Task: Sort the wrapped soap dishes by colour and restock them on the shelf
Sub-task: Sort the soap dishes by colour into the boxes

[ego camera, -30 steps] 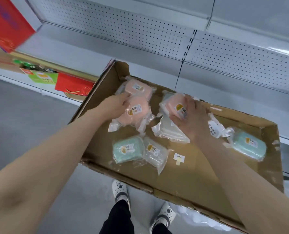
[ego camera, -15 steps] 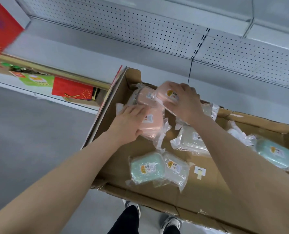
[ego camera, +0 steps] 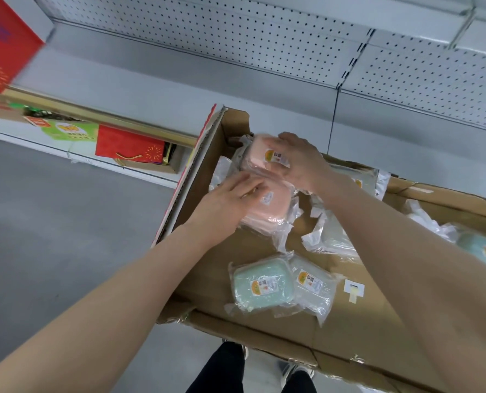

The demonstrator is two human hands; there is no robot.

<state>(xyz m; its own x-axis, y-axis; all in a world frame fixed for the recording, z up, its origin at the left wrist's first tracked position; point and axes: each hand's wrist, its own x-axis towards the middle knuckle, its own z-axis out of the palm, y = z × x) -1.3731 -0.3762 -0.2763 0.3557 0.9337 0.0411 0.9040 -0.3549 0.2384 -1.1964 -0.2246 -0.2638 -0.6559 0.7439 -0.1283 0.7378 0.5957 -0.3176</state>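
Landmark: open cardboard carton, standing in front of the white pegboard shelf. Right hand: grip closed around a wrapped pink soap dish at the carton's far left corner, thumb on its labelled face and fingers over the far end. Whether this dish rests on anything beneath it cannot be told. Left hand: grip released, fingers laid straight on a second pink soap dish, which lies just nearer in the carton and touches the first. A wrapped green soap dish lies on the carton floor close to the near wall. A clear-wrapped pale soap dish lies beside it on the right, overlapping its edge. A white soap dish sits mid-carton, partly hidden by the right forearm. Another green soap dish lies towards the carton's right end. A loose label lies on the carton floor. Left of the carton, a red gift bag sits on the low shelf.
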